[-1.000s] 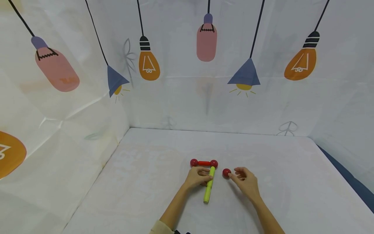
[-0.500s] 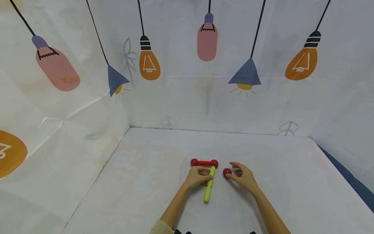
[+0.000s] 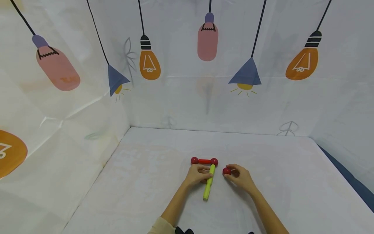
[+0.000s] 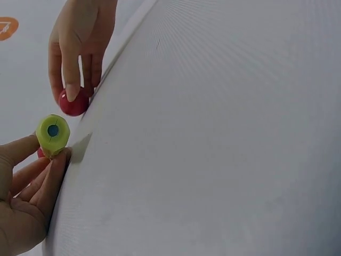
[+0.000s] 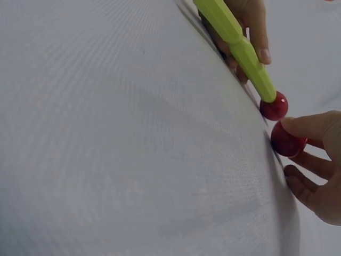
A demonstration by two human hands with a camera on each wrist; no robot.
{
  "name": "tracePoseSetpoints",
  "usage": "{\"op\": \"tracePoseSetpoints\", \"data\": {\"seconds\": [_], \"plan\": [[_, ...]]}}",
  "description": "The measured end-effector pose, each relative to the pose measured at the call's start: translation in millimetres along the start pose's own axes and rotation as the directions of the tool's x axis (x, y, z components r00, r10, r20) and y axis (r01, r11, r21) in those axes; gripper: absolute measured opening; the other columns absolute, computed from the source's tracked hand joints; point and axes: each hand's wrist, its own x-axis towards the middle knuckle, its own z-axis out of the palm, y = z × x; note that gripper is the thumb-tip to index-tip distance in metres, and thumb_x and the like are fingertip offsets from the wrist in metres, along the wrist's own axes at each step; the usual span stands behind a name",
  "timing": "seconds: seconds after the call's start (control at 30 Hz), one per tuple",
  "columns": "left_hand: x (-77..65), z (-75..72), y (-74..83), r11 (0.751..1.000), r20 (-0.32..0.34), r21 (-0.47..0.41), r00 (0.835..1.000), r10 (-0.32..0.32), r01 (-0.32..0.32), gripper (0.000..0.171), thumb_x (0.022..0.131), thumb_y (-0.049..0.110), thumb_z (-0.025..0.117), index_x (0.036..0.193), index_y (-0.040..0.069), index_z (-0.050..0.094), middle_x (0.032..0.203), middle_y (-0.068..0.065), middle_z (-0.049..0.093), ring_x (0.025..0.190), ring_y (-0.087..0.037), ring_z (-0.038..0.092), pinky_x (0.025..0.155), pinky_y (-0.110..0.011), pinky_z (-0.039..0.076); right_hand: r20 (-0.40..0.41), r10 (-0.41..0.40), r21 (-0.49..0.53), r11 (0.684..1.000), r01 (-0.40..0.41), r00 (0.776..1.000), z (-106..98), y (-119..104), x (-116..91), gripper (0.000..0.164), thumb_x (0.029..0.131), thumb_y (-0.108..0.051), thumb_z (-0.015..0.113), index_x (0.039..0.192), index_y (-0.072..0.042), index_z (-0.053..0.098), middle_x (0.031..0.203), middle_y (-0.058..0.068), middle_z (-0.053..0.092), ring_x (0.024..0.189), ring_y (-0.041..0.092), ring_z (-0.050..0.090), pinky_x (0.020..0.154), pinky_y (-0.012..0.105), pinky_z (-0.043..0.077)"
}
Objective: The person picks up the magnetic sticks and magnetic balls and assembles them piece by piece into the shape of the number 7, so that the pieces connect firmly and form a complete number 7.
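My left hand pinches a yellow-green stick between thumb and fingers. The stick's far end meets a red ball, and a short red rod links that ball to a second red ball on the left. To the right, my right hand holds a loose red ball with thumb and fingertips. In the right wrist view this held ball is close beside the stick's end ball. The left wrist view shows the stick's near end, with a round grey-blue centre.
The work lies on a white table. A pale wall sheet printed with hanging lamps stands behind it and on the left. Dark blue material shows past the table's right edge.
My right hand's fingers have come in around the loose ball and now hold it. The left hand keeps its grip on the stick, which has shifted slightly away from me.
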Motion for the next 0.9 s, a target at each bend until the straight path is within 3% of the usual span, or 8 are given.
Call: {"op": "tracePoseSetpoints", "data": {"seconds": [0.23, 0.53, 0.7, 0.9], "plan": [[2.2, 0.8, 1.0, 1.0, -0.016, -0.019, 1.0, 0.016, -0.016, 0.033, 0.078, 0.003, 0.074, 0.107, -0.01, 0.065, 0.09, -0.02, 0.07, 0.072, -0.019, 0.068, 0.056, -0.033, 0.056, -0.006, 0.023, -0.006, 1.0, -0.023, 1.0, 2.7, -0.8, -3.7, 0.038, 0.081, -0.014, 0.074, 0.114, 0.0, 0.061, 0.107, 0.013, 0.064, 0.094, 0.025, 0.06, 0.084, 0.04, 0.051], [-9.1, 1.7, 20.6, 0.999, -0.022, -0.019, 0.999, 0.047, -0.047, 0.032, 0.078, -0.003, 0.071, 0.106, -0.016, 0.062, 0.089, -0.026, 0.068, 0.071, -0.022, 0.068, 0.058, -0.038, 0.056, 0.0, 0.043, 0.068, 0.997, -0.043, 0.999, 4.9, -9.0, -20.0, 0.04, 0.079, -0.014, 0.075, 0.113, 0.002, 0.062, 0.106, 0.013, 0.065, 0.089, 0.022, 0.064, 0.079, 0.034, 0.053], [-2.9, 1.6, 9.6, 0.999, -0.029, -0.005, 0.999, 0.034, -0.034, 0.032, 0.079, 0.001, 0.072, 0.107, -0.012, 0.064, 0.09, -0.023, 0.069, 0.072, -0.021, 0.068, 0.057, -0.034, 0.056, 0.032, 0.055, 0.104, 0.993, -0.059, 0.998, 7.4, -15.6, -32.1, 0.042, 0.078, -0.015, 0.076, 0.113, 0.003, 0.062, 0.106, 0.014, 0.066, 0.087, 0.021, 0.065, 0.076, 0.03, 0.054], [1.8, 2.4, 3.3, 1.0, -0.026, -0.014, 0.999, 0.025, -0.026, 0.033, 0.08, 0.003, 0.072, 0.108, -0.011, 0.064, 0.092, -0.022, 0.069, 0.073, -0.022, 0.068, 0.057, -0.034, 0.056, 0.085, -0.008, 0.141, 0.99, -0.004, 0.996, 9.6, -19.3, -47.5, 0.043, 0.078, -0.016, 0.076, 0.113, 0.004, 0.061, 0.107, 0.016, 0.065, 0.087, 0.021, 0.065, 0.076, 0.027, 0.054]]}}
